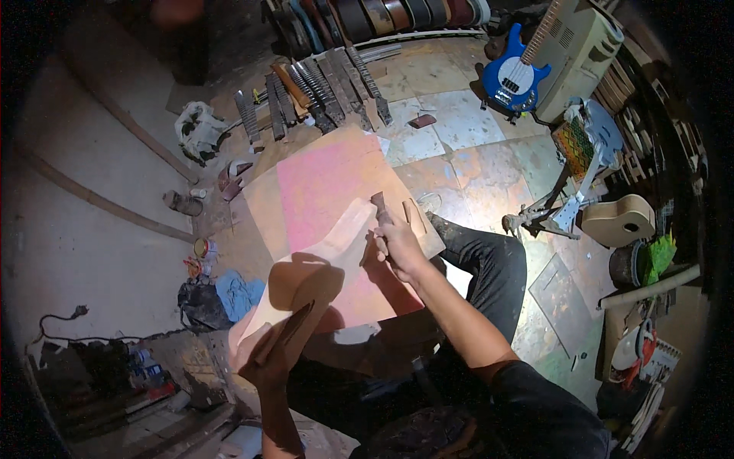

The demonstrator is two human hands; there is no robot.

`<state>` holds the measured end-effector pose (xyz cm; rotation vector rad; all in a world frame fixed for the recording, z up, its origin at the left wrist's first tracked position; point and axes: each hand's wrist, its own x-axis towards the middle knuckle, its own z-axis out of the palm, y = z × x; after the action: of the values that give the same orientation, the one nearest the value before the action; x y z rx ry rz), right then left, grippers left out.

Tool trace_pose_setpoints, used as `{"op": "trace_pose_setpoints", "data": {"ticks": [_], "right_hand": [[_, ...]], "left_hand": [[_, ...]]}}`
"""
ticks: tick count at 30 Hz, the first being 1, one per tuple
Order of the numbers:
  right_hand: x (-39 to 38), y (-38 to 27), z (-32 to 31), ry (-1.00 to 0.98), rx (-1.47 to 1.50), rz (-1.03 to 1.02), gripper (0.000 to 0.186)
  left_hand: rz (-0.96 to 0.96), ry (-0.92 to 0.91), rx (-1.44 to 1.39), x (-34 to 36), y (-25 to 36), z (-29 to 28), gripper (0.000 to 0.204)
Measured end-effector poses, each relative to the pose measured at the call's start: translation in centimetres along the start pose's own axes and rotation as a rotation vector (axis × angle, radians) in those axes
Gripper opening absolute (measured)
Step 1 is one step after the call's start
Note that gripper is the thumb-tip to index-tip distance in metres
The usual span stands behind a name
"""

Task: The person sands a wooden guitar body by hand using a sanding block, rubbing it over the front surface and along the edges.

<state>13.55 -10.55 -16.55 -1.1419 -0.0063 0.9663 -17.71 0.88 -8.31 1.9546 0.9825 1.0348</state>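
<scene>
A pale, tapered wooden-looking piece (336, 233) stretches across my lap, from my left hand up toward my right. My left hand (264, 371), in deep shadow, grips its near end; a dark slender strip (294, 333) lies along it there. In my right hand (397, 245) is a short brown tool (378, 203), its dark end pointing up beside the far tip of the pale piece. What the tool is cannot be made out. Beneath lies a broad pink and tan sheet (329, 176). A round shadow darkens the pale piece's middle.
Notched dark bars (310, 96) lie in a row beyond the sheet. A blue electric guitar (516, 76) leans at the far right, above a small pale guitar (619, 218). At left are a white bag (200, 126) and a blue cloth (238, 294). A flat panel (566, 302) lies right of my knee.
</scene>
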Motion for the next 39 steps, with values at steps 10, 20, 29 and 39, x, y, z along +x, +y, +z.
{"op": "trace_pose_setpoints", "data": {"ticks": [10,20,29,39], "right_hand": [[-1.0,-0.5,4.3,0.098,-0.125,0.012,0.036],[5.6,6.3,-6.6,0.21,-1.293,-0.451,0.06],[1.5,7.3,1.3,0.054,-1.035,-0.532,0.067],[3.7,8.0,1.6,0.067,-0.573,-0.306,0.072]], "left_hand": [[0.151,-0.018,0.195,0.3,1.0,-0.5,0.019],[0.264,-0.15,0.118,4.3,4.2,2.4,0.039],[0.158,-0.206,0.09,6.0,5.1,1.8,0.03],[-0.312,-0.635,-0.187,8.9,5.6,1.3,0.037]]}}
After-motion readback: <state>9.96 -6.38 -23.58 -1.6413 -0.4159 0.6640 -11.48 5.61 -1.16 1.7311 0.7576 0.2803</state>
